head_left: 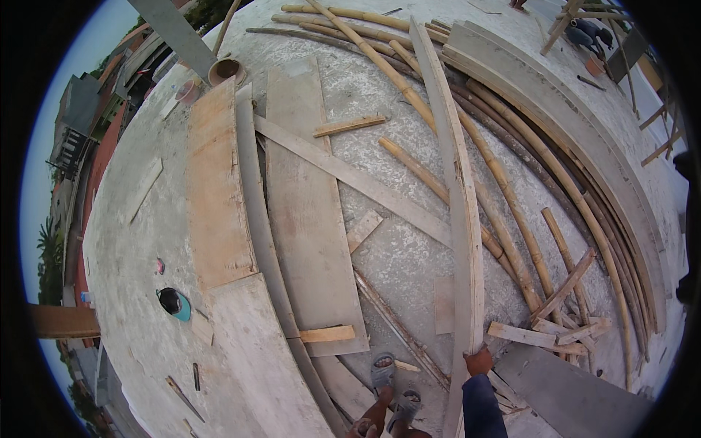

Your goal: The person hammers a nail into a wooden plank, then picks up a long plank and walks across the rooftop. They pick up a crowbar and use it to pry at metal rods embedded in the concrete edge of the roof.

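Location: an open concrete roof slab (409,255) under daylight, with neighbouring buildings and trees visible beyond its left edge. The slab surface is rough, grey and dusty.

Person: standing at the near edge of the slab, feet in grey sandals (383,369). The right hand (478,360), on a dark blue sleeve, is closed around the near end of a long plank (458,182). This grip is a full wrap at the plank's lower end. The plank is pale, weathered and narrow; it runs from the hand away toward the far edge of the slab, raised above the material lying beneath it. The left hand (363,427) shows only partly at the lower edge of the view, near the feet; whether it is open or closed cannot be told.

Material on the slab:
- Wide formwork boards (307,219) lie side by side left of the held plank, running near to far. A brownish plywood sheet (215,197) lies at their left.
- A diagonal batten (350,175) crosses the boards from upper left toward the held plank.
- Bamboo poles (504,190) lie in a bundle right of the plank, curving toward the far edge.
- Short timber offcuts (555,332) are piled near the right hand, just right of the plank.
- A short wooden block (326,333) rests on the near end of the boards.
- A round bucket (226,71) stands near the far left edge.
- A small teal-and-black object (174,301) lies near the left edge.

A second person (588,33) is at work by the far right corner, well apart.
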`<state>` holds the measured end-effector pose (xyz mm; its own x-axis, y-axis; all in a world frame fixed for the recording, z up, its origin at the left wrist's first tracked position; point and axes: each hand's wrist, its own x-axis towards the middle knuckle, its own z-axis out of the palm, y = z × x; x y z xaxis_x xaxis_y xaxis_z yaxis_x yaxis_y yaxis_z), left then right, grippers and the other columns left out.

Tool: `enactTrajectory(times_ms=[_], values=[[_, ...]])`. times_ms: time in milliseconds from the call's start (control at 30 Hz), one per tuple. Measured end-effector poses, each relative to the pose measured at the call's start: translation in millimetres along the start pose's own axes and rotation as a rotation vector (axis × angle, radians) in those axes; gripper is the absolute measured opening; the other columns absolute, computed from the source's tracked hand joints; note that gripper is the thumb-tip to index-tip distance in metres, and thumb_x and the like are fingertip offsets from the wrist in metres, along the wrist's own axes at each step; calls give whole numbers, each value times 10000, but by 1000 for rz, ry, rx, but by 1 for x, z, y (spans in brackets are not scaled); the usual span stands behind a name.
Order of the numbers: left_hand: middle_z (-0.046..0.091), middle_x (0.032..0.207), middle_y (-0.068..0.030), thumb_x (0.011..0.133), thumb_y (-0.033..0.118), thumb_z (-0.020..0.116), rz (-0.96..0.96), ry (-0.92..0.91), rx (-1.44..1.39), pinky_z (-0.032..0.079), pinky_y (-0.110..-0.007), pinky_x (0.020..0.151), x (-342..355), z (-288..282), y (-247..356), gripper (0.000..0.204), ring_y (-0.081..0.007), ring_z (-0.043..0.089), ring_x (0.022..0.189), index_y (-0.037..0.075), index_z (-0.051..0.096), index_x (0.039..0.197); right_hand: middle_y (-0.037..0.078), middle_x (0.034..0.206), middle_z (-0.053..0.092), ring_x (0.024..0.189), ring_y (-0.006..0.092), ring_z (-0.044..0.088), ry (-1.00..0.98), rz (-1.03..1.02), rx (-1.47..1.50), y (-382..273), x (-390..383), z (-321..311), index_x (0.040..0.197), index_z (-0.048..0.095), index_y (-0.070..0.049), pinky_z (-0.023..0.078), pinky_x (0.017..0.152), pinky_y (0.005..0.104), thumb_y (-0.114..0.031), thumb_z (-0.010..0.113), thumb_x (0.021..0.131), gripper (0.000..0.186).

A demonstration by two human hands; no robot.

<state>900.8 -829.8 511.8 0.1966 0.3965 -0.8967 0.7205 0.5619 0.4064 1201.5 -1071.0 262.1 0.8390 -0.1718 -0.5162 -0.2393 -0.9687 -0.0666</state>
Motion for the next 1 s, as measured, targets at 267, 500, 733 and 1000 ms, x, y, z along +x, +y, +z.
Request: enactTrajectory(times_ms=[267,500,733,1000], values=[[576,648,4,1008,280,620,-67,-17,-178,415,-265,410,-11,3,8,219,-99,516,464,87,610,1110,259,1119,690,1014,430,689,-85,26,-90,-13,-6,3,1313,490,57,555,894,490,-335,874,642,867],[579,675,0,1011,260,591,-89,7,-41,429,-262,423,-22,14,5,227,-93,522,492,76,612,1141,264,999,719,953,442,703,-11,-49,493,-19,-11,18,1154,627,15,559,849,480,-161,811,583,625],[632,709,-28,968,172,607,-1,140,93,487,-280,479,-18,19,1,119,-117,579,545,86,624,1048,248,1013,737,944,395,728,-218,-109,563,1,-43,35,1142,679,32,574,842,458,-64,797,550,612],[656,706,-51,959,228,663,-67,65,139,471,-274,476,-15,17,3,354,-103,585,515,-33,606,1191,178,943,763,848,313,742,-352,-138,739,61,-12,48,1026,710,70,577,784,413,-32,782,559,484]])
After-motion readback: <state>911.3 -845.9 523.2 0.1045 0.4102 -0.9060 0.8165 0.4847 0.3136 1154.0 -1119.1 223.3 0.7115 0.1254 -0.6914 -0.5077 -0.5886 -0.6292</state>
